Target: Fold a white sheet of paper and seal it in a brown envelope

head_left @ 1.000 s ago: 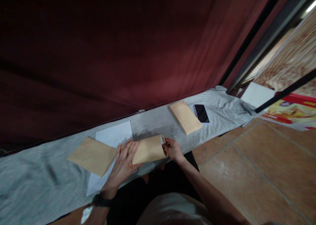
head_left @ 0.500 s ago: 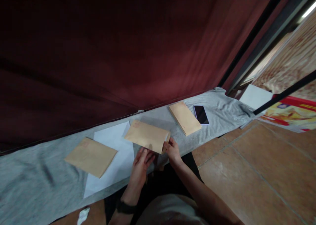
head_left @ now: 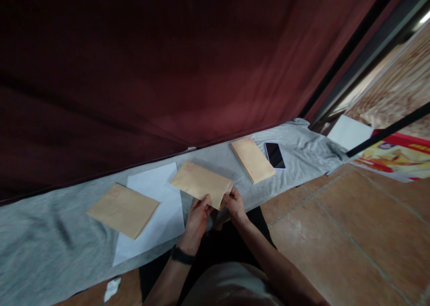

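A tan paper envelope (head_left: 201,181) is held above the grey cloth, tilted, with its right end toward my right hand. My left hand (head_left: 199,214) grips the envelope's near edge, thumb on top and fingers underneath. At the right end, my right hand (head_left: 234,204) pinches the open flap side, where a pale strip shows. Whatever may be inside the envelope is hidden. Left of my hands, another tan envelope (head_left: 123,209) lies partly over white paper sheets (head_left: 164,216). A stack of tan envelopes (head_left: 252,159) rests to the right.
A dark-screened phone (head_left: 275,155) lies beside the stack on the grey cloth (head_left: 40,243). A dark red curtain (head_left: 188,73) rises along the far edge. On the tiled floor (head_left: 322,230) at right stand a white box (head_left: 350,132) and a colourful carton (head_left: 399,156).
My left hand has moved up and right and closed on the envelope's near edge. My right hand keeps its pinch on the right end, and the envelope has shifted slightly.
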Demonstrator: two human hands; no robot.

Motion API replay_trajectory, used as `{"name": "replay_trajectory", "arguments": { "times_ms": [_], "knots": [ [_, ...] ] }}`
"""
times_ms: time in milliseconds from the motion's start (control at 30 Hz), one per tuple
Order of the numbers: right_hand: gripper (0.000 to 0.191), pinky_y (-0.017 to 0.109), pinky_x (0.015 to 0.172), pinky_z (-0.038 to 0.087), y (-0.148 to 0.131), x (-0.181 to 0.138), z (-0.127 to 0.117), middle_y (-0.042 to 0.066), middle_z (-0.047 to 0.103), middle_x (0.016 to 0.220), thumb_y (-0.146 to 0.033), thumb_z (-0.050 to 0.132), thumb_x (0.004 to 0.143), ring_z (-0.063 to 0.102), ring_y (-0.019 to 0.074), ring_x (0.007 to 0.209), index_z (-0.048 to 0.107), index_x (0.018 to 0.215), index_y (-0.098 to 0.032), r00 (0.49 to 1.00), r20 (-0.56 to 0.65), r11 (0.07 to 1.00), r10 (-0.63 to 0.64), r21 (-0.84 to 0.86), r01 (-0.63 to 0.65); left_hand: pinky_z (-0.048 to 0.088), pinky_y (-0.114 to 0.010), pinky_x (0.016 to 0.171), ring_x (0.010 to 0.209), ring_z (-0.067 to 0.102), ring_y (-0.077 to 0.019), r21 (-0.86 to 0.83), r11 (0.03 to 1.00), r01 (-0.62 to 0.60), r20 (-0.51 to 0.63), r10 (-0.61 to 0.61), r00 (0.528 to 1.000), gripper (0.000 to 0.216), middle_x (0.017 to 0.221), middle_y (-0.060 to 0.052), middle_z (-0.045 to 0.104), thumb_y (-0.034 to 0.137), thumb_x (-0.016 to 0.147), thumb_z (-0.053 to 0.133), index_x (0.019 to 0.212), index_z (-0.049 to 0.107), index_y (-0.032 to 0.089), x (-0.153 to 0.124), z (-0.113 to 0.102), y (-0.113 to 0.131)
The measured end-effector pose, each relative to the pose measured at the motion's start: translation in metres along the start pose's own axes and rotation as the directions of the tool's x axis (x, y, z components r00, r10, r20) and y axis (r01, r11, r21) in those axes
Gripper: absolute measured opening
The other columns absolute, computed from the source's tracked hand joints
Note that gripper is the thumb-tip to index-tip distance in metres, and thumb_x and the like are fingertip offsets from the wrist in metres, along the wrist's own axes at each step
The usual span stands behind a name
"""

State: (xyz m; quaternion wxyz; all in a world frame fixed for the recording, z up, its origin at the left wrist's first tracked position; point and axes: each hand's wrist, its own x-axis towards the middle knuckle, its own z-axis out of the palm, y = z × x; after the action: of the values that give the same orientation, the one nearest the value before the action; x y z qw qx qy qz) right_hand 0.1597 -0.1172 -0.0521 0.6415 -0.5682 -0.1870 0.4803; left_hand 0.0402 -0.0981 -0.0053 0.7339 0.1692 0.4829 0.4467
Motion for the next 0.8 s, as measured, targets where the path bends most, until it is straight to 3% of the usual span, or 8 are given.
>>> {"name": "replay_trajectory", "arguments": {
  "times_ms": [233,433,800],
  "knots": [
    [0.034,0.033,0.075,0.055,0.0,0.004,0.002,0.004,0.075,0.09,-0.038,0.067,0.06,0.068,0.0216,0.08,0.065,0.089,-0.021,1.0,0.02,1.0,0.022,0.0,-0.022,0.06,-0.027,0.075,0.086,0.074,-0.0177,0.022,1.0,0.01,-0.005,-0.01,1.0,0.029,0.099,-0.002,0.077,0.01,0.073,0.079,0.098,0.07,0.021,0.008,-0.006,0.004],
    [0.033,0.029,0.06,0.054,-0.012,0.0,0.0,0.001,0.073,0.081,-0.037,0.067,0.059,0.066,0.0199,0.068,0.066,0.089,-0.021,0.993,0.072,0.996,0.091,-0.02,-0.089,0.059,-0.025,0.069,0.079,0.073,-0.0168,0.106,0.994,0.03,-0.009,-0.029,1.0,0.025,0.093,-0.001,0.078,0.011,0.074,0.077,0.096,0.07,0.021,0.018,-0.008,0.009],
    [0.031,0.027,0.049,0.051,-0.023,-0.002,0.003,0.003,0.069,0.072,-0.047,0.065,0.07,0.061,0.0171,0.056,0.067,0.086,-0.021,0.994,0.045,0.995,0.096,-0.032,-0.094,0.059,-0.032,0.078,0.086,0.075,-0.022,0.224,0.974,0.024,0.142,-0.057,0.988,0.029,0.097,-0.005,0.078,0.022,0.076,0.077,0.104,0.069,0.02,0.02,-0.011,0.027]
  ]
}}
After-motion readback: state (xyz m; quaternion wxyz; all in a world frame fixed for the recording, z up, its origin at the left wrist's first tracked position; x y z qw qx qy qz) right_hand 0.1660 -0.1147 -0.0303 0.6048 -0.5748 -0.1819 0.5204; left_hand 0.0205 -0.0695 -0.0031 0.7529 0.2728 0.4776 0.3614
